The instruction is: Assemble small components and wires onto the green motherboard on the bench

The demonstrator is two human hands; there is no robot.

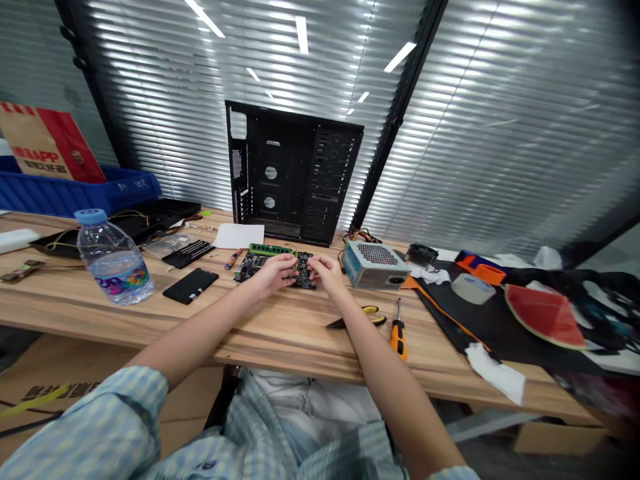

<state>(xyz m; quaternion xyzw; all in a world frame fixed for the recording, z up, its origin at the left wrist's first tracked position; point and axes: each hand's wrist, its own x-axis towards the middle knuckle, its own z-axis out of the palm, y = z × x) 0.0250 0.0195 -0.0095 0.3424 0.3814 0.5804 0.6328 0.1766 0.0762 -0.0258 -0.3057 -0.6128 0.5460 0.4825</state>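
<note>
A small dark motherboard [304, 273] lies flat on the wooden table in front of me, and a green memory stick [267, 249] runs along its far edge. Over the board's middle is my left hand [277, 275], its fingers curled and pressed together. My right hand [327, 275] is closed in a pinch at the board's right side. Whatever the fingertips grip is too small to make out. Beside the right forearm lie yellow-and-black pliers [373, 315], partly covered by it, and an orange screwdriver [399, 333].
Behind the board stands an open black computer case [295, 180]. A power supply [376, 265] sits to the right, with a watermelon slice [547, 315] farther off. At left are a water bottle [115, 263], a black phone-like slab [191, 285] and a blue bin [80, 195].
</note>
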